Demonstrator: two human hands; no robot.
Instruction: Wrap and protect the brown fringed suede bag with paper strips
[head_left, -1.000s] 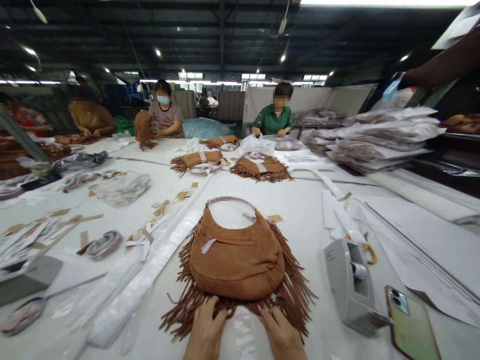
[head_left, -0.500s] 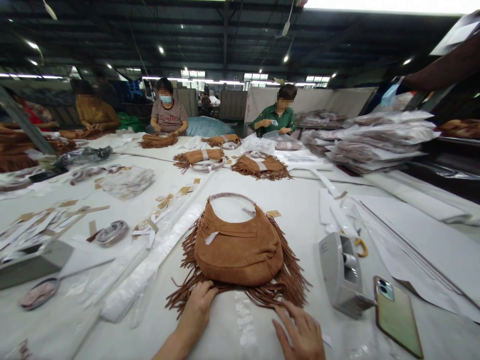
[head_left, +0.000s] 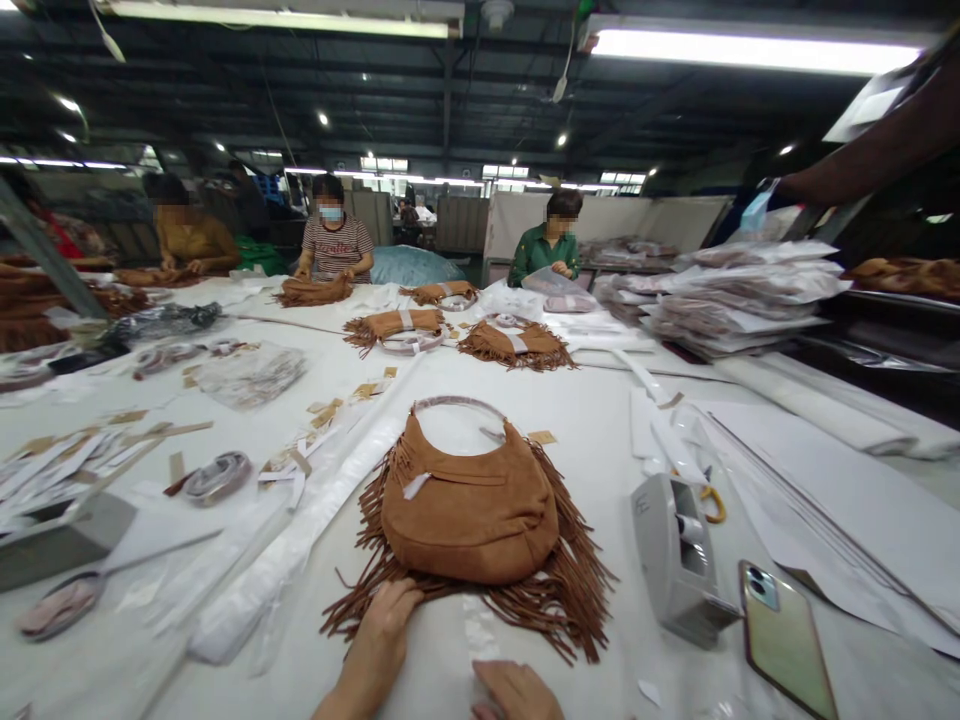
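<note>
A brown suede handbag (head_left: 472, 520) with long side fringe (head_left: 566, 610) lies flat on the white table, its wrapped handle (head_left: 457, 403) away from me. A white tag hangs from its zip pull. At the bag's lower left edge, my left hand (head_left: 382, 635) has its fingers closed on the fringe strands. Below the bag, a clear plastic strip (head_left: 478, 628) runs towards me. My right hand (head_left: 521, 692) is at its near end, fingers curled together over it; the fingertips are partly hidden. Part of this hand is cut off by the frame's lower edge.
A grey tape dispenser (head_left: 679, 555) and a phone (head_left: 787, 640) lie on the right. Paper tags (head_left: 71, 455) and a wrapped strap (head_left: 217, 477) lie left. Further back are more fringed bags (head_left: 517, 343) and stacked bagged goods (head_left: 742, 290). Co-workers sit across the table.
My right hand has left the fringe at the lower right and moved left to the clear strip, its fingers closing. The right fringe has spread lower. The view has tilted up slightly.
</note>
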